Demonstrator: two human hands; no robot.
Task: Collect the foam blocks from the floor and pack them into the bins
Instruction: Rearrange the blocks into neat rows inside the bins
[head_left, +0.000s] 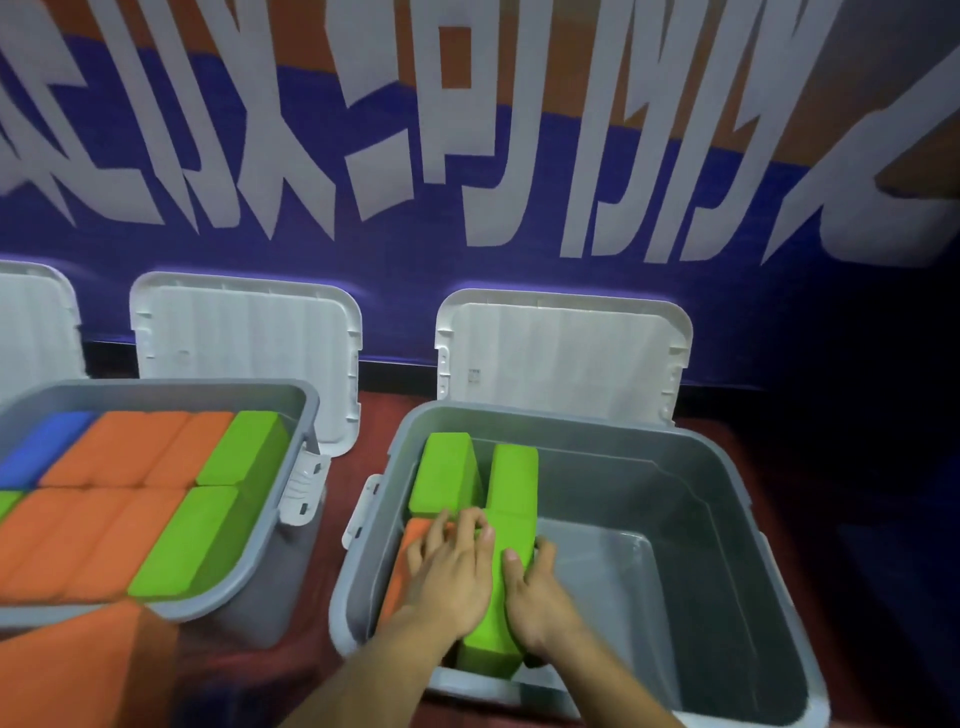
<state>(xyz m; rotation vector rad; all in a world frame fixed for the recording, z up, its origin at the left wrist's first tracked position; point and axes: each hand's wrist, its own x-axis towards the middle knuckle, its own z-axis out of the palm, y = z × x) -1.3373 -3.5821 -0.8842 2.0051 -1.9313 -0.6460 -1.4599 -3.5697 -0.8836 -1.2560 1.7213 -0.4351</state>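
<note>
Right bin (727, 499): left hand (452, 571) fingers spread over orange block (400, 577), right hand (540, 597) gripping green block (511, 493); far banner (452, 130) lettering unreadable.

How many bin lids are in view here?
3 lids propped against the wall: one cut off at the left edge, one behind the left bin, one behind the right bin. Others may be offscreen.

Two grey bins (727, 499), three white lids (563, 353), two hands (457, 571), five green foam blocks (447, 473), one blue block (47, 441), and orange blocks (130, 447) too blurred to count.
</note>
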